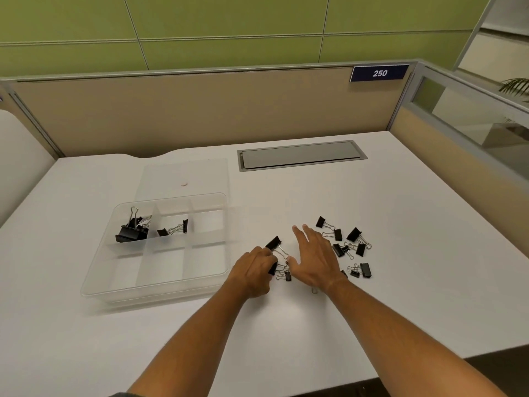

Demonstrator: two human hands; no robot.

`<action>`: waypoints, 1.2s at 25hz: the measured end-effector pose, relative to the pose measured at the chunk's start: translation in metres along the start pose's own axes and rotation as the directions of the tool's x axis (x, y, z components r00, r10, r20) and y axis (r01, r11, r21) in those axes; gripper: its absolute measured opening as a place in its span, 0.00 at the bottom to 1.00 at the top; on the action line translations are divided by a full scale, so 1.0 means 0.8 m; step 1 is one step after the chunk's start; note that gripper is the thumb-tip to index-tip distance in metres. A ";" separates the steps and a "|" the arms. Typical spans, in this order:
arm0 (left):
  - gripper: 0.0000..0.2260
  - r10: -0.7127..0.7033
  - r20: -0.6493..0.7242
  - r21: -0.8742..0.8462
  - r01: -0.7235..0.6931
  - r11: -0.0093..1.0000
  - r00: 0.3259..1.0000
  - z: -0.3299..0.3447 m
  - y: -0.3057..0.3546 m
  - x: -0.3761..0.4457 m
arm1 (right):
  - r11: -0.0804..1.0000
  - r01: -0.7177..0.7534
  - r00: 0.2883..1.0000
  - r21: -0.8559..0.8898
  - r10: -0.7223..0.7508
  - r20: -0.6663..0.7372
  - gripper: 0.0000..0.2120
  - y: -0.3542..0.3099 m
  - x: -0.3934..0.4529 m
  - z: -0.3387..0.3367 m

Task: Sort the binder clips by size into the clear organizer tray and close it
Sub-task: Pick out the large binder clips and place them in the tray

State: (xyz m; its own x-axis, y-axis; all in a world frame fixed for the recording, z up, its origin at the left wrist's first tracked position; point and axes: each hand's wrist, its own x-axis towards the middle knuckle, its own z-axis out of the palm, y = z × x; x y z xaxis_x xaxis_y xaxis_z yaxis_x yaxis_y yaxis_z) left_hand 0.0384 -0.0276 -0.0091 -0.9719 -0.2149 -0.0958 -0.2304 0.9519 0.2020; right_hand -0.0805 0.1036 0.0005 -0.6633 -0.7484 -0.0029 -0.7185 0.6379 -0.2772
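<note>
Sorting barely under way, lid off.

I count two filled far compartments in the clear organizer tray [200,285]; most binder clips [347,247] lie loose at right. My left hand [253,272] pinches a clip [273,243]; right hand [313,257] is spread flat.

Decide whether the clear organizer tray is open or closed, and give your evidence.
Open. The clear organizer tray has no cover on it; its lid lies flat on the desk behind it, and binder clips sit exposed in its compartments.

tray [94,285] left on desk [400,224] | lid [183,173] behind tray | loose clips [352,247] right
</note>
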 end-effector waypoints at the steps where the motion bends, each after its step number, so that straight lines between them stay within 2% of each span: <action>1: 0.13 -0.019 0.004 -0.016 0.019 1.000 1.000 0.000 -0.001 0.000 | 1.000 0.005 1.000 0.003 -0.005 0.007 0.35 -0.001 0.002 0.001; 4: 0.11 -0.043 -0.024 -0.048 0.042 0.998 0.999 -0.007 -0.002 -0.002 | 1.000 0.017 1.000 0.016 -0.017 0.006 0.31 -0.010 0.013 0.003; 6: 0.11 -0.034 -0.071 -0.058 0.030 0.998 0.997 -0.017 -0.003 -0.004 | 0.999 0.013 0.999 0.044 -0.011 -0.045 0.27 -0.015 0.023 0.004; 9: 0.13 -0.051 -0.153 -0.044 0.044 0.998 0.987 -0.041 -0.012 -0.005 | 0.994 -0.035 0.996 0.103 0.042 -0.075 0.23 -0.023 0.038 0.004; 11: 0.16 -0.085 -0.196 -0.043 0.078 0.996 0.977 -0.056 -0.023 -0.006 | 0.989 -0.056 0.998 0.135 0.057 -0.006 0.23 -0.029 0.043 0.008; 14: 0.19 -0.144 -0.236 -0.080 0.129 0.988 0.961 -0.066 -0.043 -0.014 | 0.995 -0.006 0.993 0.099 -0.006 0.121 0.24 -0.044 0.047 0.019; 18: 0.17 -0.234 -0.241 -0.138 0.206 0.969 0.942 -0.069 -0.068 -0.032 | 0.998 -0.008 0.981 0.069 -0.006 0.195 0.15 -0.060 0.052 0.033; 23: 0.14 -0.286 -0.288 -0.186 0.239 0.953 0.914 -0.077 -0.101 -0.050 | 0.998 0.000 0.989 0.056 -0.008 0.146 0.09 -0.066 0.055 0.035; 30: 0.15 -0.374 -0.334 -0.226 0.312 0.923 0.865 -0.094 -0.173 -0.069 | 0.989 0.028 0.998 0.143 -0.021 -0.051 0.15 -0.099 0.079 0.008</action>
State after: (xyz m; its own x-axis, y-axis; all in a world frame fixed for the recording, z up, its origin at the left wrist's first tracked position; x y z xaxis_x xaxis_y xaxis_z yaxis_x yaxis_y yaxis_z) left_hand 0.1206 -0.1641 0.0418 -0.7704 -0.6152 0.1674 -0.5266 0.7620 0.3769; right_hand -0.0646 0.0046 0.0163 -0.6576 -0.7516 0.0519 -0.6998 0.5838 -0.4116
